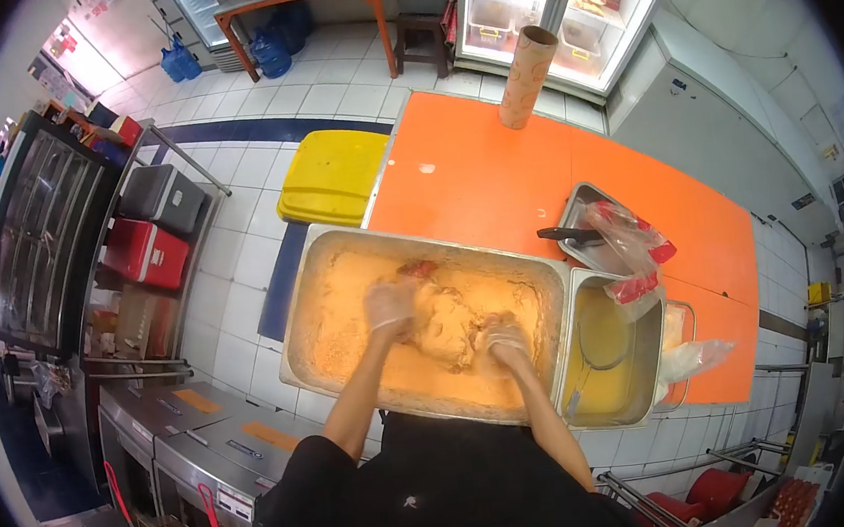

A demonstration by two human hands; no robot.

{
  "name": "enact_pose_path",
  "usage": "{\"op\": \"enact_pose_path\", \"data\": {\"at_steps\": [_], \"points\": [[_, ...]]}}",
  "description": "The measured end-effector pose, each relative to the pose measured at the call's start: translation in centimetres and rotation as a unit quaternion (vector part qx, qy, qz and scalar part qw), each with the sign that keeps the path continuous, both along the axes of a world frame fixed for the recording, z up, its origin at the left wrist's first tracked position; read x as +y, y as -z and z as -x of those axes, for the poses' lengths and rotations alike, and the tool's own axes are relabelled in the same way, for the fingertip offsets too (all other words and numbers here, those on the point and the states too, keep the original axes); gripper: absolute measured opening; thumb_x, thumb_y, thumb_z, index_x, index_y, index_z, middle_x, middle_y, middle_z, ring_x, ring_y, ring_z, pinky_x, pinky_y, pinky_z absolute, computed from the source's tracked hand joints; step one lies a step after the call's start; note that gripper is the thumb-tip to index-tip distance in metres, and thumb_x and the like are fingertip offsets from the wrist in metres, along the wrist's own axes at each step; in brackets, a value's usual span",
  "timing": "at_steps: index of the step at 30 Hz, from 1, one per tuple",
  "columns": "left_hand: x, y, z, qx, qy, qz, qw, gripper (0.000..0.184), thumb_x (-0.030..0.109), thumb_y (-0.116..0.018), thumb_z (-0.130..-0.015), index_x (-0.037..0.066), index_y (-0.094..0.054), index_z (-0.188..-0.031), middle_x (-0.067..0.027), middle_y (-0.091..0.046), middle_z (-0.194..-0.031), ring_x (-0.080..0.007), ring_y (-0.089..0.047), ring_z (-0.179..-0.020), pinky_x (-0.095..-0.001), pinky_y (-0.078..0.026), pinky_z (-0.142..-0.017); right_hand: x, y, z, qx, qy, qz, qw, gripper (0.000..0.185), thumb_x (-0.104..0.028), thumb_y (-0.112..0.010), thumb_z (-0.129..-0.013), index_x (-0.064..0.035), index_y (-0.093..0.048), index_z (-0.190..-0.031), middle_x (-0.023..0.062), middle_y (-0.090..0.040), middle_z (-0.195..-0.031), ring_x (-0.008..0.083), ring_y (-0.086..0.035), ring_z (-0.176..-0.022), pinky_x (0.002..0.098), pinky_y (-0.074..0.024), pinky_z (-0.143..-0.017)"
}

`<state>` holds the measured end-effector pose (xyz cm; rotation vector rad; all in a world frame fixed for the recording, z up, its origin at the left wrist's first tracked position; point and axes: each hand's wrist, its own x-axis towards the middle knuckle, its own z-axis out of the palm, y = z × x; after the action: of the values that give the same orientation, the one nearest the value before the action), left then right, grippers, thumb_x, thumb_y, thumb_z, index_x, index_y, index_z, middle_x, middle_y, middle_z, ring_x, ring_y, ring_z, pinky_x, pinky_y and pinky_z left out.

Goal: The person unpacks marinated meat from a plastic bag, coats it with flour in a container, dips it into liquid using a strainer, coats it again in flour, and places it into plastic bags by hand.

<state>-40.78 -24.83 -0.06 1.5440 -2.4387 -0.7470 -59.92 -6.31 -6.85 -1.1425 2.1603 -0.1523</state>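
A large steel pan (425,412) holds a thick layer of orange-coloured breading flour (343,280). My left hand (391,306), in a clear plastic glove, is down in the flour left of the middle; motion smears its fingers. My right hand (502,340), gloved too, presses into the flour on the right, its fingertips buried and blurred. Between both hands lies a flour-covered heap (443,327); whether pieces are inside it I cannot make out. A dark reddish piece, perhaps raw meat (417,270), shows near the far side of the pan.
Right of the pan stands a deep steel container of yellowish liquid (602,373) with a wire strainer (604,338). Behind it are a small tray (582,199) with a black handle and plastic bags (630,235). A cardboard tube (528,75) stands on the orange table (474,169); a yellow-lidded bin (334,174) is beside it.
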Motion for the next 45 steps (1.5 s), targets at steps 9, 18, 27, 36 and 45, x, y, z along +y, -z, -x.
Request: {"op": "enact_pose_path", "data": {"at_steps": [9,18,27,36,45], "points": [[4.2,1.2,1.2,0.179,0.058,-0.065,0.98,0.037,0.033,-0.045,-0.091,0.005,-0.068,-0.094,-0.0232,-0.066,-0.091,-0.0414,-0.062,-0.089,-0.0498,-0.048,-0.08,-2.9,-5.8,-3.9,-0.386,0.172,0.164,0.891,0.06,-0.049,-0.043,-0.095,0.002,-0.05,-0.127,0.0267,-0.057,-0.125,0.0373,-0.057,-0.113,0.044,-0.0452,-0.092],[1.8,0.7,2.3,-0.065,0.168,0.0,0.984,0.019,0.019,-0.051,-0.083,0.005,-0.064,-0.088,-0.0169,-0.068,-0.093,-0.0348,-0.064,-0.09,-0.0455,-0.05,-0.076,-3.3,-1.9,-2.7,-0.228,0.003,0.186,0.956,0.058,-0.041,-0.051,-0.091,0.002,-0.05,-0.13,0.0204,-0.064,-0.107,0.0323,-0.063,-0.097,0.0407,-0.0477,-0.081],[-0.5,-1.5,-3.1,-0.036,0.282,-0.061,0.957,0.026,0.025,-0.046,-0.089,0.008,-0.066,-0.095,-0.0211,-0.067,-0.097,-0.0342,-0.064,-0.094,-0.0461,-0.05,-0.079,-0.3,-0.6,-1.6,-0.234,-0.047,0.171,0.956,0.056,-0.05,-0.048,-0.095,0.0,-0.058,-0.118,0.0203,-0.066,-0.093,0.0279,-0.064,-0.082,0.0413,-0.0479,-0.076],[5.3,3.4,-1.6,-0.034,0.386,-0.037,0.921,0.022,0.02,-0.051,-0.084,0.003,-0.064,-0.089,-0.0215,-0.066,-0.091,-0.0379,-0.062,-0.089,-0.0462,-0.049,-0.078,-2.3,-7.6,-4.9,-0.396,0.085,0.05,0.913,0.057,-0.052,-0.045,-0.098,-0.0023,-0.059,-0.122,0.0159,-0.067,-0.107,0.0275,-0.062,-0.095,0.0415,-0.0474,-0.083],[0.8,-2.2,2.2,0.084,0.222,-0.016,0.971,0.034,0.026,-0.05,-0.09,0.003,-0.057,-0.067,-0.018,-0.059,-0.065,-0.0322,-0.058,-0.062,-0.0422,-0.048,-0.063,-1.3,-3.2,0.6,-0.204,0.312,0.315,0.873,0.045,-0.036,-0.047,-0.1,-0.0013,-0.056,-0.127,0.0128,-0.066,-0.11,0.0222,-0.06,-0.102,0.0346,-0.0482,-0.087]]}}
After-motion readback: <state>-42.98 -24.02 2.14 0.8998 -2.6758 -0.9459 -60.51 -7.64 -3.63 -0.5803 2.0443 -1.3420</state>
